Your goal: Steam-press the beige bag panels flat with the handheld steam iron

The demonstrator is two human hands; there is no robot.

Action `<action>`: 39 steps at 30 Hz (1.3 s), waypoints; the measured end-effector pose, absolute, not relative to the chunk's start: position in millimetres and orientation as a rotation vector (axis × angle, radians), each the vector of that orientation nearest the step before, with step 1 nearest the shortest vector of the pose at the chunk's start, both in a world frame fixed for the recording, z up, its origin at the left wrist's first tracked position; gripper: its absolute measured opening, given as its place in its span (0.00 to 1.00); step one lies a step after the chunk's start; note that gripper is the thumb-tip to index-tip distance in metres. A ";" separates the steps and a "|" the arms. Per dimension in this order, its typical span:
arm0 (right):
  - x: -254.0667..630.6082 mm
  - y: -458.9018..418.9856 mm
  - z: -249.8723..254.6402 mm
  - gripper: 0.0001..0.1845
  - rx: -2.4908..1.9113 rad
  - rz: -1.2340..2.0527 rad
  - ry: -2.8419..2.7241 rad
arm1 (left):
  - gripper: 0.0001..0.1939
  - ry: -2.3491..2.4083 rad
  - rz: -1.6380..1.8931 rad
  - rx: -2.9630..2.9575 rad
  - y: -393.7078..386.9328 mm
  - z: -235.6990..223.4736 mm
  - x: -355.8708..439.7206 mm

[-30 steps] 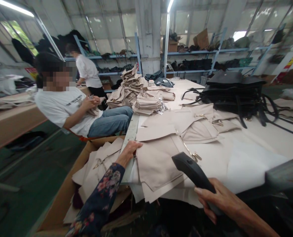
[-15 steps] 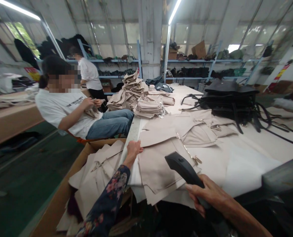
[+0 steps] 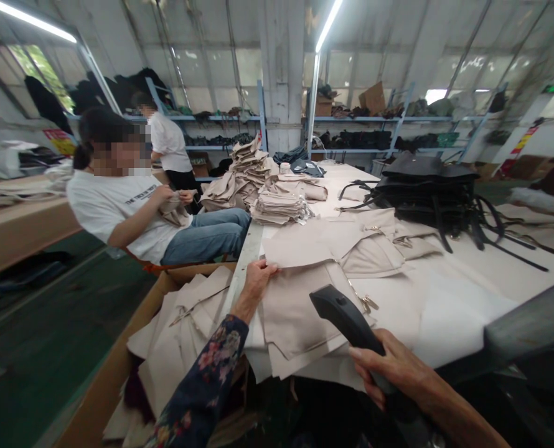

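My left hand (image 3: 258, 283), in a dark floral sleeve, reaches over the table's near left edge. Its thumb and fingers pinch the edge of a beige bag panel (image 3: 300, 242), which is slightly raised there. Beneath lies another beige panel (image 3: 300, 311), with a gold zipper (image 3: 352, 289) along its right side and zipper pulls at the end. My right hand (image 3: 384, 367) is wrapped around the handle of a black handheld tool with a broad, flat nose (image 3: 342, 311). That nose points up and left above the lower panel, without visibly touching it; its exact kind is unclear.
Beside the table stands a cardboard box (image 3: 113, 348) full of beige pieces. A seated co-worker (image 3: 122, 205) handles a beige piece at the left. Stacked beige pieces (image 3: 279, 205) sit farther back, and black bags with straps (image 3: 426, 186) are piled at the right. A grey bar (image 3: 533, 320) crosses the lower right.
My left hand has moved slightly up and right, lifting the pinched panel edge a little. The tool in my right hand stays nearly in place. The view has shifted slightly.
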State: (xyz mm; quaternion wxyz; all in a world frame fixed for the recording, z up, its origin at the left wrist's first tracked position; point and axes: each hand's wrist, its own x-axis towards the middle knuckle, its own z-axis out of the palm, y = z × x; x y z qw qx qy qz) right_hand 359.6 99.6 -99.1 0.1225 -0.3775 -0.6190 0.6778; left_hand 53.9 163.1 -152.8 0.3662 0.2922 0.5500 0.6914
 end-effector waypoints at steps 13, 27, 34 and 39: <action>317.9 103.1 -84.3 0.18 -0.904 2.068 -1.752 | 0.18 1.237 1.735 1.011 104.5 -160.8 85.0; 321.1 138.3 -91.8 0.22 -0.899 2.011 -1.690 | 0.14 1.457 1.597 0.555 85.2 -185.1 75.1; 327.0 122.7 -98.4 0.23 -0.963 2.069 -1.749 | 0.06 1.452 1.729 0.423 124.9 -172.6 38.7; 323.6 121.1 -89.4 0.24 -0.899 2.096 -1.756 | 0.13 1.230 1.737 0.500 132.4 -155.8 44.5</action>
